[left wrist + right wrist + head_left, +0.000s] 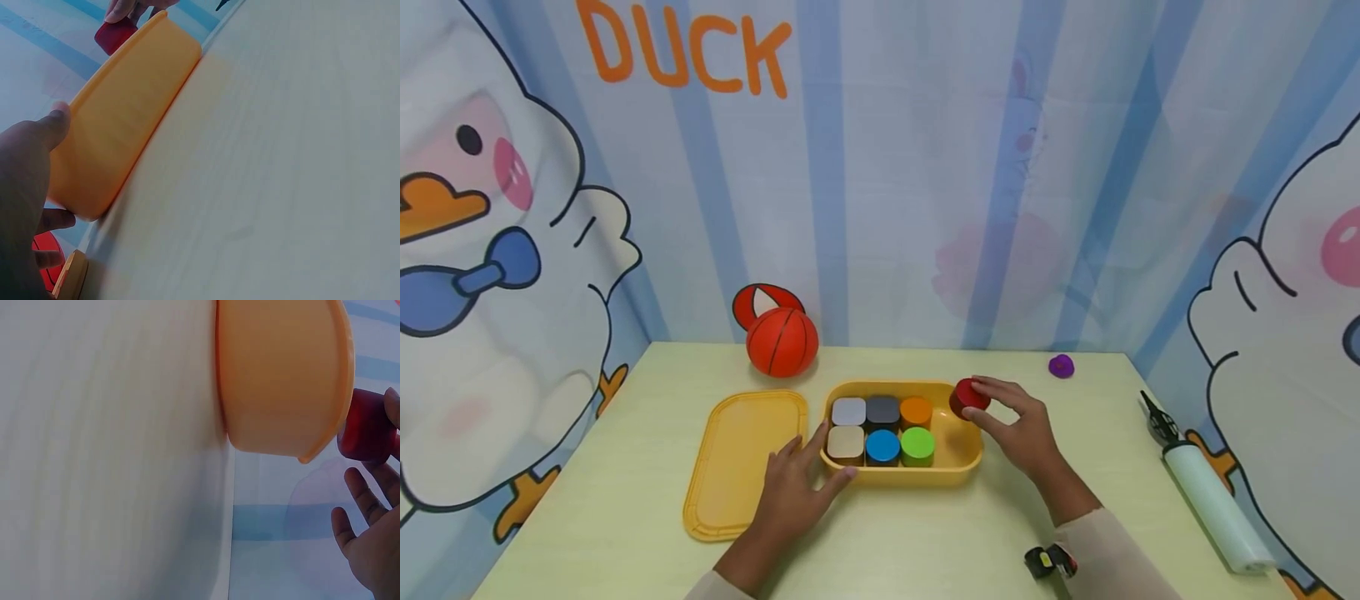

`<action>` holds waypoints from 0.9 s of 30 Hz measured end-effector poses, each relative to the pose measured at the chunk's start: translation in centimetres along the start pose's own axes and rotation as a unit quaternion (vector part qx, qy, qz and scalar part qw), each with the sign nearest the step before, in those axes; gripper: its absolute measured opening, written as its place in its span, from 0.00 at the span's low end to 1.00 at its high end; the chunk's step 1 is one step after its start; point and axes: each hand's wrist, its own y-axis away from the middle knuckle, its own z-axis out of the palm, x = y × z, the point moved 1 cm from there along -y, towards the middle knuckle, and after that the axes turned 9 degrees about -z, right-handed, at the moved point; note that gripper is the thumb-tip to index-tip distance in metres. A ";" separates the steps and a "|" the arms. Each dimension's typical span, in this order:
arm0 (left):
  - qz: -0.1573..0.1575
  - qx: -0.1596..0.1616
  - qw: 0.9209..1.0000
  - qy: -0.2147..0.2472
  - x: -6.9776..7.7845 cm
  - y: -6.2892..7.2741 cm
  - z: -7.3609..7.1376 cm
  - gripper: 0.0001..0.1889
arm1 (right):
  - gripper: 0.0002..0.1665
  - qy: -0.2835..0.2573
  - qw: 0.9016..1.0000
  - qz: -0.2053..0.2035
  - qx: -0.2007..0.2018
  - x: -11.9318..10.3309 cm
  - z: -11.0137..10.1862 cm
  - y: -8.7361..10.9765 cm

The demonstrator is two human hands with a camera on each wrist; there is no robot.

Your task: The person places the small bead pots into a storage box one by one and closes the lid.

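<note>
A yellow plastic box (958, 450) holds several blocks in two rows. The back row has a light grey block (848, 411), a dark grey block (882, 411) and an orange block (916, 412). In front are a beige block (846, 444), a blue round block (882, 447) and a green round block (917, 446). My left hand (797, 492) holds the box's left end, thumb on the front side and fingers round the corner. Over the right end, my right hand (1018, 425) pinches a red round block (968, 400) between thumb and fingers, at rim height.
Left of the box lies a flat yellow lid (745, 458). Behind it are a red ball (782, 342) and a red-and-white piece (760, 302). A small purple object (1062, 366) sits back right, a pale green roll (1217, 508) along the right edge, a small black item (1049, 562) by the right sleeve.
</note>
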 end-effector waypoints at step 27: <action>0.003 0.007 1.000 -0.002 0.0 0.0 0.0 0.44 | 0.25 0.000 0.984 0.119 -0.133 1.4 2.7 0.0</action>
